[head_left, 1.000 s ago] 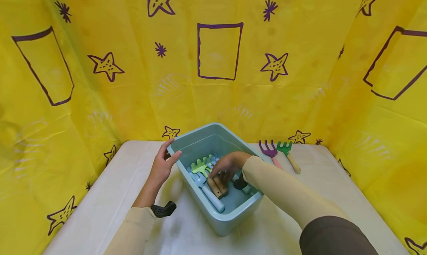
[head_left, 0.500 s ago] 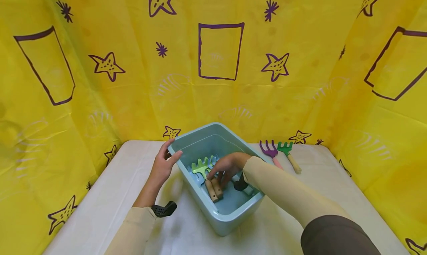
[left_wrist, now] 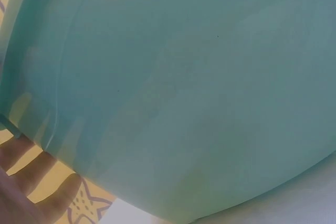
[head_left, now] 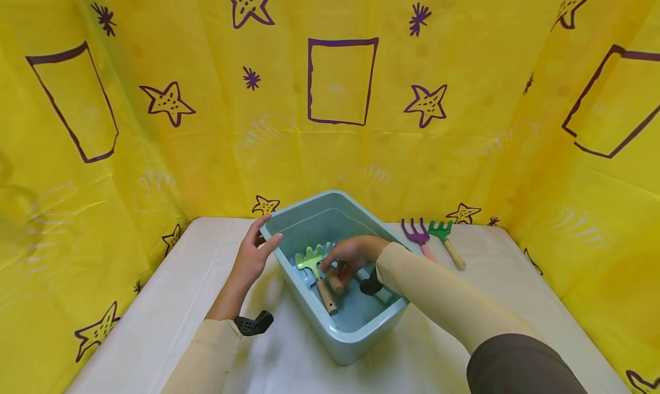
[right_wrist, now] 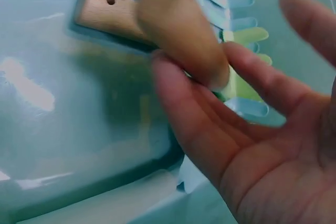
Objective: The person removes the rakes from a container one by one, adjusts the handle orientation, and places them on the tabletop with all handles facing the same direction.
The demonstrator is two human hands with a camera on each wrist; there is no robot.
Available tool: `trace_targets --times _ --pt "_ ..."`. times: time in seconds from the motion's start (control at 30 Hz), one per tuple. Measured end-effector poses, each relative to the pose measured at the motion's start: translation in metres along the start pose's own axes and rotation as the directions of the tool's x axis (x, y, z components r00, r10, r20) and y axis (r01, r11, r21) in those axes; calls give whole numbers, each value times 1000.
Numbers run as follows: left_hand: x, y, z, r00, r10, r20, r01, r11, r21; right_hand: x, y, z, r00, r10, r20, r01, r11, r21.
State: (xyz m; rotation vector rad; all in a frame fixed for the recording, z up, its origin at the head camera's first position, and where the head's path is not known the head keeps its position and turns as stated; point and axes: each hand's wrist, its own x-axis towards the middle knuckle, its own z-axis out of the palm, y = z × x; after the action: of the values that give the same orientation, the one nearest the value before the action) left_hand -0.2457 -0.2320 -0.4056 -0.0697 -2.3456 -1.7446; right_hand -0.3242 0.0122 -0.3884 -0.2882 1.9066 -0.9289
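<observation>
Head view: the right hand is down inside the bin, fingers curled about a wooden handle. The left hand rests against the bin's far left corner, fingers fairly straight with the tips over the rim, steadying it rather than clutching it.

Right wrist view: the handle lies across the fingers of a partly open palm, more cradled than clamped; it is blurred, and I cannot tell how firm the hold is or which tool head belongs to it. A second wooden handle with a hole near its end lies on the bin floor behind, and green tines and pale blue tines show past the fingers.

In the head view a green rake lies in the bin just left of the right hand, its handle running toward the near wall. Two more rakes, purple and green, lie on the table right of the bin, side by side and well apart from either hand.

Left wrist view shows only the bin's outer wall and part of the hand beside it.

By my judgement the step in hand is taking a tool out of the bin, at the picking-up stage. The next move calls for a surer grip on the handle, then lifting it clear of the neighbouring tines and over the rim while the left hand holds the bin steady.
</observation>
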Motion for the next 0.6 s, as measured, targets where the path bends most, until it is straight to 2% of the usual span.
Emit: trace_targets --times 0.17,0.23,0.43,0.6 --pt "0 3 -1 1000 -15 10 15 1000 -11 -3 -3 -3 996 -53 -75 52 999 -11" --pt "-3 11 -2 1000 -22 17 22 1000 -16 -3 -4 -4 994 -55 -93 54 998 -12" --pt "-15 36 -2 999 -33 31 33 999 -5 -4 -5 -6 997 -22 -77 21 1000 -8" --pt "-16 37 -1 999 -36 31 36 999 3 -7 -5 -7 991 -49 -124 41 997 -68"
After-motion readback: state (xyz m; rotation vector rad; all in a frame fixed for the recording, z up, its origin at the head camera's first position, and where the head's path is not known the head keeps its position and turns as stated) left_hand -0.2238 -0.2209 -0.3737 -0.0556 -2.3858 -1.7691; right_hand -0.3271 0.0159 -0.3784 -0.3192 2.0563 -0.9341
